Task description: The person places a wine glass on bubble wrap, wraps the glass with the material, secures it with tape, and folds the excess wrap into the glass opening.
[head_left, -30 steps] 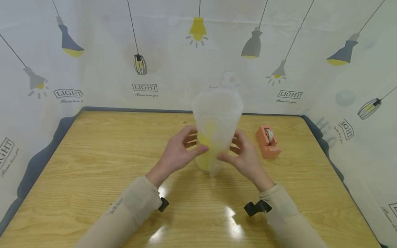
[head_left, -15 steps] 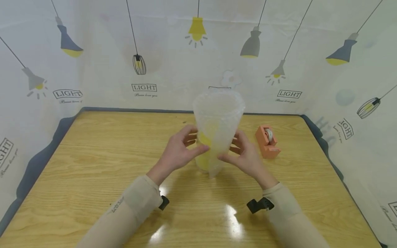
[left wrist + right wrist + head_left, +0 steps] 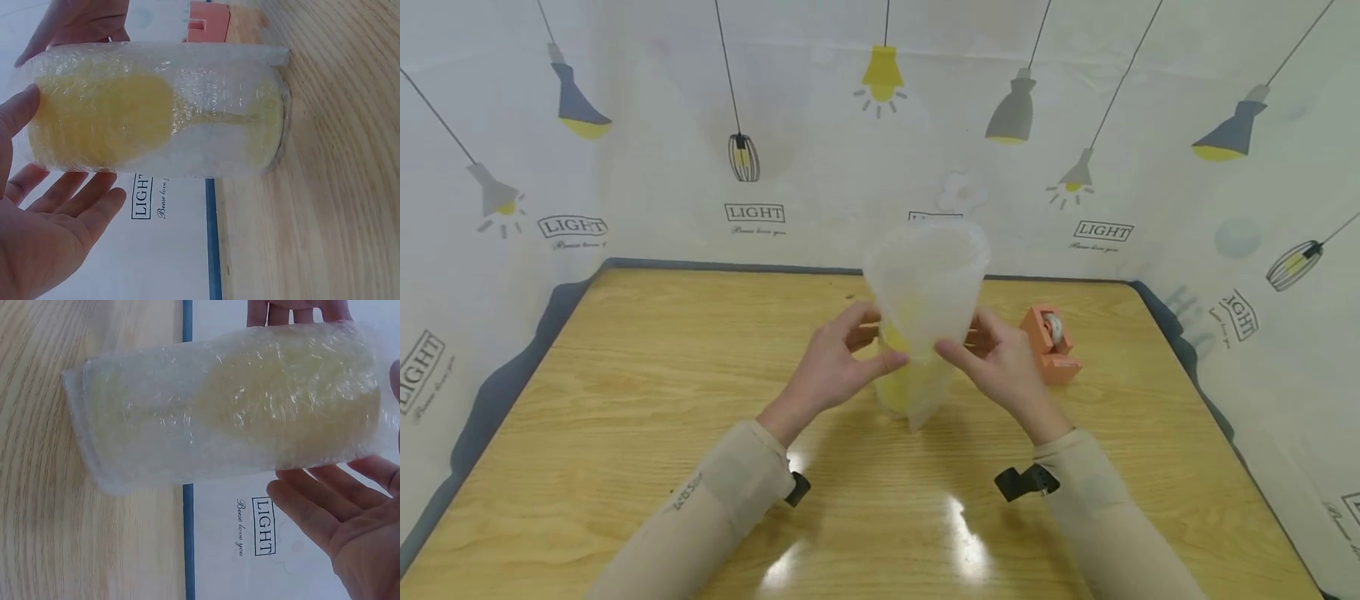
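Observation:
A yellow stemmed glass [image 3: 106, 119] stands upright on the table, rolled in clear bubble wrap [image 3: 932, 283]. In the left wrist view its bowl, thin stem and round foot show through the layers. Above the bowl the wrap flares into a wide, loose top. My left hand [image 3: 835, 362] holds the roll from the left, thumb on the near side and fingers round the side. From the right, my right hand [image 3: 1003, 362] grips it the same way, its thumb pressing the wrap's overlapping flap. A pointed corner of wrap hangs at the bottom near side.
An orange tape dispenser [image 3: 1051, 346] with a roll of tape stands on the wooden table [image 3: 662, 358], right behind my right hand. A white curtain [image 3: 812, 125] printed with lamps encloses the table's back and sides.
My right thumb has moved up along the wrap and the right hand sits slightly higher. The left hand keeps its hold. The wrapped glass stays in place.

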`<state>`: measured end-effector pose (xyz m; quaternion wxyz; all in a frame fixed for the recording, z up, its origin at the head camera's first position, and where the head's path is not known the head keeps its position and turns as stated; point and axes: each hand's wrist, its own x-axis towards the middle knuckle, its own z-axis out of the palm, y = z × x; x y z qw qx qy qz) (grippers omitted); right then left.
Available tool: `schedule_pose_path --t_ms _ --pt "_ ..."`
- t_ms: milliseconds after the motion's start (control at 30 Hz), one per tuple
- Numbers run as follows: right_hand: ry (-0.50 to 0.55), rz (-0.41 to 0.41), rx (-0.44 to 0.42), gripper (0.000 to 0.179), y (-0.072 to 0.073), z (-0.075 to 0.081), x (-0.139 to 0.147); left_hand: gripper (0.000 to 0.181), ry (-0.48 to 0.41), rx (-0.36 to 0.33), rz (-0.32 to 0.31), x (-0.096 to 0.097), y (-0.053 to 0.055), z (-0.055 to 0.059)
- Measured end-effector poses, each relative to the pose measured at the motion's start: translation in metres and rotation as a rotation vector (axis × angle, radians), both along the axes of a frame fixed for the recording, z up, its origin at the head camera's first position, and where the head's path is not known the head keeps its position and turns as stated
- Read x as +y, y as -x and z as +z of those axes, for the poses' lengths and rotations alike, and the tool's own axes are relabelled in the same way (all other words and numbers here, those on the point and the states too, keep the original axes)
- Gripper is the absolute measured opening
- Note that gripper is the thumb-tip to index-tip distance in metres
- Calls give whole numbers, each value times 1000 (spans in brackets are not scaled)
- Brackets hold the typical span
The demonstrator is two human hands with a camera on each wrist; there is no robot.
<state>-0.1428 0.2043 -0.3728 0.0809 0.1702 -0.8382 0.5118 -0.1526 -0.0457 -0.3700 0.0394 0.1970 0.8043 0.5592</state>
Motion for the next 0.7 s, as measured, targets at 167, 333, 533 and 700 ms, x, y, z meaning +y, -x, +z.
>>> schedule_pose_path --t_ms 167,333,533,700 --pt "31 -40 10 47 0 -2 -5 67 18 55 -2 0 1 -1" --pt "65 -38 5 48 -1 -1 -8 77 -23 125 5 -3 2 2" --pt "58 -36 -11 49 -2 1 -7 70 -117 235 18 -3 2 4" --pt "20 -70 -3 45 -4 2 -9 58 -164 280 37 2 1 5"
